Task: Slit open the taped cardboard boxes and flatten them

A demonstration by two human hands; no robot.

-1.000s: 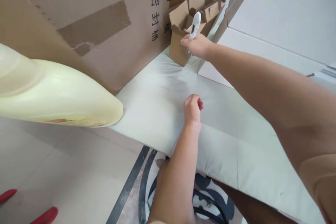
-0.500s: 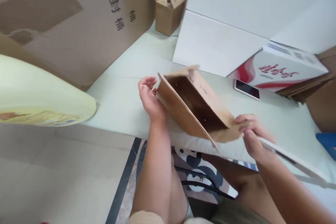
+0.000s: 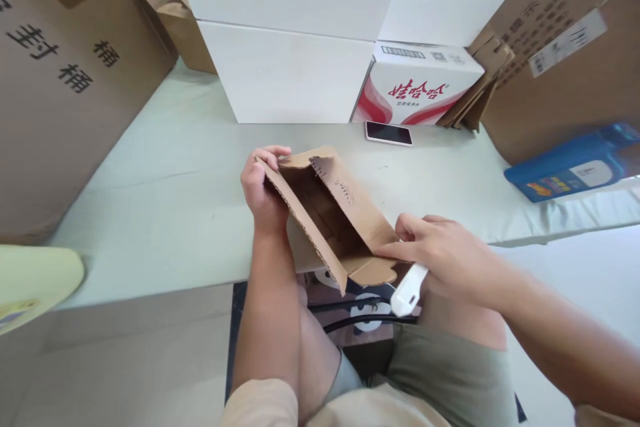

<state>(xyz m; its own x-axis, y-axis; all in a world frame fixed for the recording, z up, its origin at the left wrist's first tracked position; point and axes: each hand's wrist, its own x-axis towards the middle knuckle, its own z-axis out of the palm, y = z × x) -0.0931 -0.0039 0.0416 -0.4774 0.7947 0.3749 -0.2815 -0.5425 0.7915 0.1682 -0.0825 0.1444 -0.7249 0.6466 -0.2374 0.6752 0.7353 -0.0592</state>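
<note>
A small brown cardboard box [image 3: 367,203] is tilted over the near edge of the covered table, its open top facing me and its end flaps spread. My left hand [image 3: 263,180] grips its far left corner, fingers curled over the cardboard. At the near right end, my right hand [image 3: 435,247] touches the box with its extended index finger, close to a rounded flap [image 3: 375,272]. Under that palm sticks out a slim white handle with a slot [image 3: 409,290], which looks like a utility knife; its blade is hidden.
A phone [image 3: 389,133] lies beyond the box, before a red-and-white carton [image 3: 420,90] and white panels [image 3: 295,73]. Large cardboard boxes stand left [image 3: 90,100] and right [image 3: 545,100]. A blue bottle [image 3: 570,167] lies right; a pale yellow container [image 3: 40,280] sits left.
My view has swung right. My left hand has closed on the box's corner, where it was open beside it. My right hand has shifted from gripping the end flap to pressing with its index finger.
</note>
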